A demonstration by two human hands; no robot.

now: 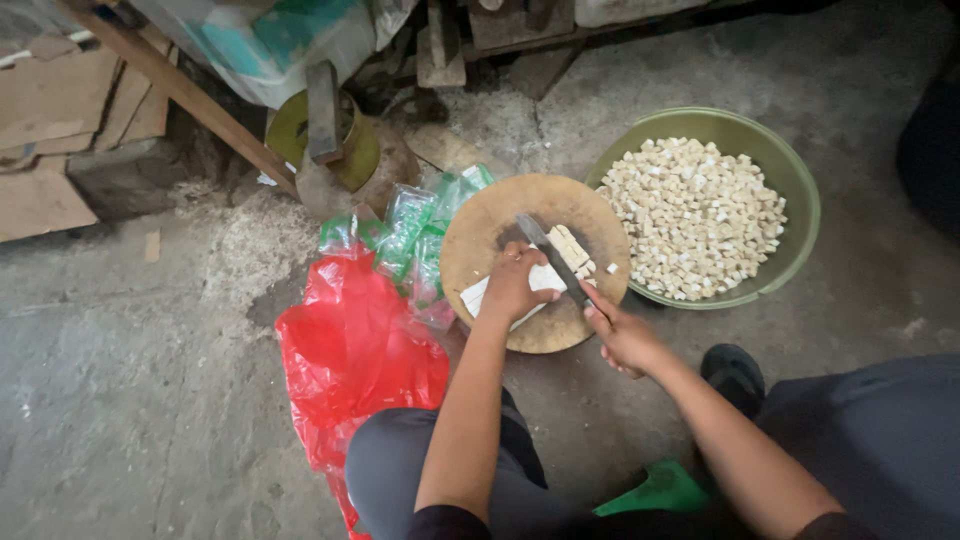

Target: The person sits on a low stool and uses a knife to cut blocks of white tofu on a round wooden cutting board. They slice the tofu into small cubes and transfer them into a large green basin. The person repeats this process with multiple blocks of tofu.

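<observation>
**Knife on white block, round board**

L hand (515, 285) presses flat on a white block (545, 280) on the round wooden board (500, 225), fingers curled over it. R hand (622, 338) is clenched round the knife (552, 255) handle, blade tilted across the block w/ cut cubes just beside it. Green basin (800, 190) of cubes sits right of the board; red plastic bag (350, 350) lies to the left.

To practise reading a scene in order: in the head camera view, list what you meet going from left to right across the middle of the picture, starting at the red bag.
red plastic bag → green-printed clear packets → left hand on the white block → knife → right hand → green bowl of pale cubes
</observation>
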